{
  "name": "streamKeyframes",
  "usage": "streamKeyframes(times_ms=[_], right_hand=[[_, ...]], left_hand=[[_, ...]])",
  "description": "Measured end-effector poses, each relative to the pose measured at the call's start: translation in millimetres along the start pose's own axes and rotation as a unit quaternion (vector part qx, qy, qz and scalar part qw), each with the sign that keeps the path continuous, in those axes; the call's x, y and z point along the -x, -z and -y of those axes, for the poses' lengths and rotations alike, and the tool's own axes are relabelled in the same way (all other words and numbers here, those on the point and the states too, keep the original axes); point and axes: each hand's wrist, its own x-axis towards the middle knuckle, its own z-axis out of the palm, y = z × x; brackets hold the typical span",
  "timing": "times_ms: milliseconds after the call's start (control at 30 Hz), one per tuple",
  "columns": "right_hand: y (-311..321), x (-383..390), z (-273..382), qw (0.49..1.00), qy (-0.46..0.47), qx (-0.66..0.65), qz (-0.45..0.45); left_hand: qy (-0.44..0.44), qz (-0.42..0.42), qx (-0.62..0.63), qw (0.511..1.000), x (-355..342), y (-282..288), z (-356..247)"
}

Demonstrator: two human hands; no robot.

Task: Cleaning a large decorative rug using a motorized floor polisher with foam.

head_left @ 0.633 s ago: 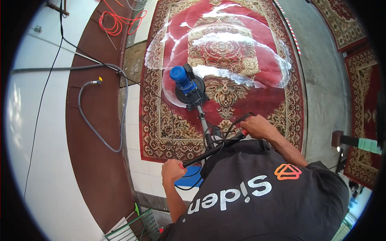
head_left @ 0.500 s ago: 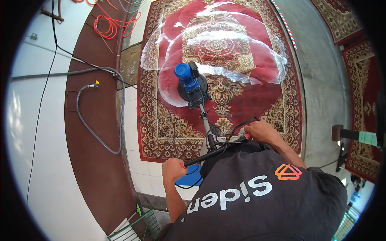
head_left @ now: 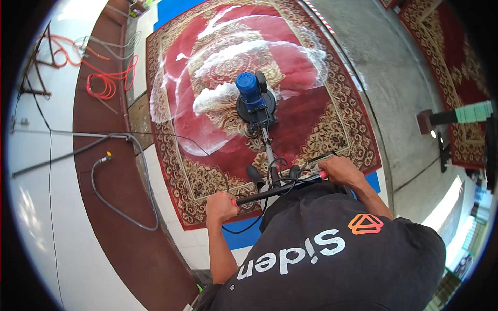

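My left hand (head_left: 222, 207) grips the red-tipped left end of a black handlebar (head_left: 259, 195), and my right hand (head_left: 338, 168) grips its right end. The bar tops a long pole (head_left: 269, 155) running to a floor machine with a blue cylindrical motor (head_left: 249, 89) on a round black base (head_left: 264, 111). That base rests on a red, cream-patterned carpet (head_left: 337, 116) streaked with white foam (head_left: 228, 49). A black cable (head_left: 267, 207) loops around the handle. My dark boots (head_left: 253, 176) show on the carpet's lower part, beside the pole.
At left, a brown ledge (head_left: 109, 217) holds a grey hose (head_left: 147, 181), with coiled orange hose (head_left: 101, 88) farther up. A black metal frame (head_left: 41, 62) stands beyond. At right are concrete floor (head_left: 358, 41), more carpets (head_left: 436, 52) and a post with green wrapping (head_left: 469, 111).
The machine's head has swung rightward across the carpet onto the lower foam band. The view has shifted, so the carpet sits farther left in it, and my boots have come into sight.
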Motion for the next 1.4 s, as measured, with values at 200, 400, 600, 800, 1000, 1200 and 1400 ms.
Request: streamKeyframes(times_ms=[200,400,600,800,1000,1200,1400], right_hand=[[-16,35,-44,0.995,-0.097,-0.026,-0.024],[-50,46,-81,0.983,-0.157,-0.06,-0.076],[-50,45,-105,0.968,-0.209,-0.085,-0.108],[-67,50,-113,0.963,-0.217,-0.099,-0.128],[-119,63,-110,0.963,-0.232,-0.086,-0.11],[-167,99,-72,0.953,-0.269,-0.104,-0.091],[-215,123,-34,0.956,-0.266,-0.088,-0.084]], left_hand=[[-0.081,-0.014,-0.069,0.994,-49,4,-54],[-0.131,-0.02,-0.1,0.986,-112,19,-89],[-0.176,-0.033,-0.124,0.976,-169,18,-112],[-0.202,-0.037,-0.124,0.971,-201,19,-129],[-0.257,-0.04,-0.132,0.956,-203,-6,-116],[-0.257,0.003,-0.171,0.951,-158,-30,-118],[-0.231,-0.021,-0.156,0.96,-100,-81,-74]])
